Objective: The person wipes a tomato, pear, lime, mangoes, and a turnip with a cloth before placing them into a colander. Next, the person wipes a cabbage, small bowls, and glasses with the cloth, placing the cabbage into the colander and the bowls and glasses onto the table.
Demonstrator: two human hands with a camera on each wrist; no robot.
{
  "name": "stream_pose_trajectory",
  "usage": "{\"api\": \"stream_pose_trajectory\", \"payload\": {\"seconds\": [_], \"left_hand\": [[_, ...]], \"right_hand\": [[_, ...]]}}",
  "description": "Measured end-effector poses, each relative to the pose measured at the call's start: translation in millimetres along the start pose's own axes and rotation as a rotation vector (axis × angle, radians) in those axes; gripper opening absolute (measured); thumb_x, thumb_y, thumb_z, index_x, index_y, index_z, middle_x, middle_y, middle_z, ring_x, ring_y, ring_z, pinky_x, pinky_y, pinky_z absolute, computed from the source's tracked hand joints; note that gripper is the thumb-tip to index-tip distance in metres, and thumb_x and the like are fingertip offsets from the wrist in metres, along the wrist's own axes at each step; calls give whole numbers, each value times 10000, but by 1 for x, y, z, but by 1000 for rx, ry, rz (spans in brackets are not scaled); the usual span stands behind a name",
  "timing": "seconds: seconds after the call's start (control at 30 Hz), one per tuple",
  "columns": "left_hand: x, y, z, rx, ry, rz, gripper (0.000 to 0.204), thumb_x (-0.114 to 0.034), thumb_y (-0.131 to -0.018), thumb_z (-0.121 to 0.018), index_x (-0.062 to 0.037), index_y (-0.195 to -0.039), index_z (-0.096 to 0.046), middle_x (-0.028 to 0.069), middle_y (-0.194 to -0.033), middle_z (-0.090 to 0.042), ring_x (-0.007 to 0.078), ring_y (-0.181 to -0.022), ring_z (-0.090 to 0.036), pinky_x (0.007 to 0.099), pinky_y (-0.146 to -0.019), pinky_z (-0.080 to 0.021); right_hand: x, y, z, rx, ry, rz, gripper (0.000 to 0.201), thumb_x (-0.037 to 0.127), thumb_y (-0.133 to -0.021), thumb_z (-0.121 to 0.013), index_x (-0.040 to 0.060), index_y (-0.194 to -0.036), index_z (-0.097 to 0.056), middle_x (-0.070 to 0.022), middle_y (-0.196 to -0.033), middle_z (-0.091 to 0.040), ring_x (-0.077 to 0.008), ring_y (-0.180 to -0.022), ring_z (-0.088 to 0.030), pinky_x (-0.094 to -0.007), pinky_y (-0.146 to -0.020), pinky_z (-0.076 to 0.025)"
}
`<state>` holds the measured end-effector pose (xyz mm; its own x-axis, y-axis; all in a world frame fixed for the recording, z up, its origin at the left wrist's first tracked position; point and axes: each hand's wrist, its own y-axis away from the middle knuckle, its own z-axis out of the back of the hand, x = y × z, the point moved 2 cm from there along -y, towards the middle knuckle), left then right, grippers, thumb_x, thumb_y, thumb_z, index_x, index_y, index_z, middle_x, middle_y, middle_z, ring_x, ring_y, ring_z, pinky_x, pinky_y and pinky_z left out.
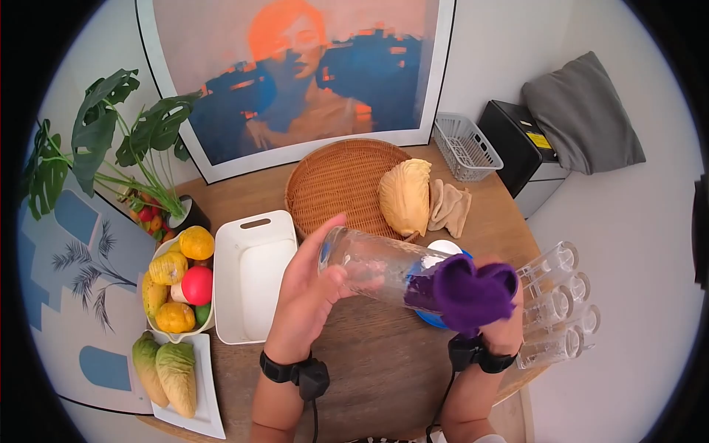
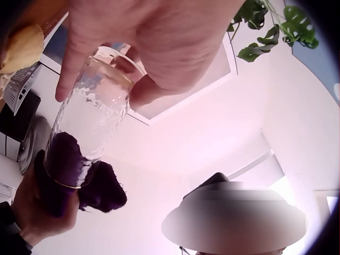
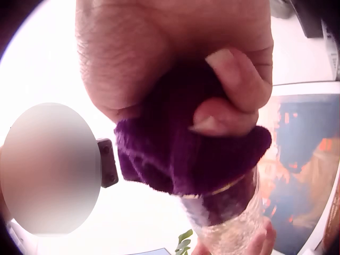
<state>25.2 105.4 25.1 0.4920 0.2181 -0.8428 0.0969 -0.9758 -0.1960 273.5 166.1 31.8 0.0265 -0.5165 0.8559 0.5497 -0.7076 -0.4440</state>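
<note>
A tall clear glass (image 1: pixel 365 260) with a rippled surface is held tilted almost level above the table. My left hand (image 1: pixel 306 295) grips it near one end, thumb and fingers on opposite sides. At the other end, a purple cloth (image 1: pixel 473 299) is bunched up, and part of it shows inside the glass through the wall. My right hand (image 1: pixel 504 325) holds this cloth; in the right wrist view its curled fingers (image 3: pixel 226 114) press into the fabric at the gold-edged rim. The cloth hides part of the right hand in the head view.
Several clear glasses (image 1: pixel 550 306) stand at the table's right edge. Behind are a wicker tray (image 1: pixel 332 184), a yellowish leafy vegetable (image 1: pixel 405 198) and a grey basket (image 1: pixel 467 151). A white bin (image 1: pixel 251 288), a fruit bowl (image 1: pixel 164 331) and a white plate (image 1: pixel 209 387) line the left.
</note>
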Motion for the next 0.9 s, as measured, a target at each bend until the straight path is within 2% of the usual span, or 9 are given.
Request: {"api": "stream_pose_trajectory", "payload": {"seconds": [0.07, 0.23, 0.33, 0.5, 0.57, 0.7, 0.73, 0.8, 0.9], "left_hand": [[-2, 4, -3, 35, -20, -130, 685, -166, -886, -673, 19, -1446, -325, 185, -1313, -492, 351, -1151, -593, 504, -957, -523], [-11, 9, 11, 242, -295, -472, 710, -79, -770, -784, -25, -1384, -431, 170, -1355, -420, 339, -1232, -522, 510, -1025, -473], [-14, 9, 6, 385, -331, -626, 655, -39, -772, -767, -28, -1352, -462, 175, -1342, -430, 299, -1229, -508, 494, -1028, -466], [-13, 6, 3, 106, -328, -296, 509, -33, -829, -719, -23, -1282, -487, 139, -1288, -447, 249, -1106, -588, 408, -909, -540], [-10, 6, 0, 85, -238, -153, 418, -118, -887, -674, -18, -1254, -501, 127, -1221, -494, 215, -980, -621, 354, -804, -556], [5, 4, 10, -15, -364, 176, 528, -495, -1007, -430, 6, -1136, -538, 93, -861, -647, 146, -595, -613, 255, -510, -490], [4, 2, 15, -26, -364, 179, 528, -495, -1007, -430, 6, -1136, -538, 93, -861, -647, 146, -595, -613, 255, -510, -490], [5, 0, 26, 66, -419, 581, 508, -475, -1034, -371, -15, -1132, -564, 31, -781, -601, 119, -528, -545, 231, -464, -450], [8, 1, 20, 68, -338, 650, 463, -451, -1030, -414, -25, -1159, -543, 54, -858, -605, 112, -644, -578, 237, -509, -468]], "right_hand": [[-6, 1, -6, -251, -184, -218, 477, 51, -709, -752, -26, -1145, -574, -111, -1058, -661, -199, -906, -653, -329, -853, -517], [-21, -4, -18, -368, -754, -102, 455, -13, -750, -678, -43, -1184, -544, -114, -1075, -657, -205, -943, -651, -309, -829, -528], [-30, -5, -14, -406, -887, -265, 409, 4, -797, -616, -24, -1197, -535, -112, -1089, -641, -250, -961, -641, -346, -844, -528], [-21, -4, -24, -634, -731, -62, 368, -14, -813, -606, -11, -1178, -565, -108, -1050, -652, -232, -932, -652, -353, -851, -539], [-24, 10, -13, -630, -115, -3, 559, 14, -756, -680, -7, -1281, -490, -105, -1195, -588, -215, -1091, -590, -346, -902, -493], [1, 9, -8, -361, 34, 180, 313, 126, -708, -742, 6, -984, -658, -161, -998, -681, -275, -906, -676, -361, -823, -529], [30, -1, -13, -294, 320, 122, 252, 205, -706, -745, 15, -860, -685, -172, -865, -692, -315, -770, -683, -373, -775, -541], [34, -8, -25, -304, 229, 261, 279, 242, -716, -739, 16, -869, -681, -172, -861, -691, -319, -763, -680, -369, -764, -538], [33, -6, -26, -329, 154, 394, 379, 353, -722, -743, 7, -854, -660, -180, -883, -688, -298, -780, -679, -364, -750, -532]]}}
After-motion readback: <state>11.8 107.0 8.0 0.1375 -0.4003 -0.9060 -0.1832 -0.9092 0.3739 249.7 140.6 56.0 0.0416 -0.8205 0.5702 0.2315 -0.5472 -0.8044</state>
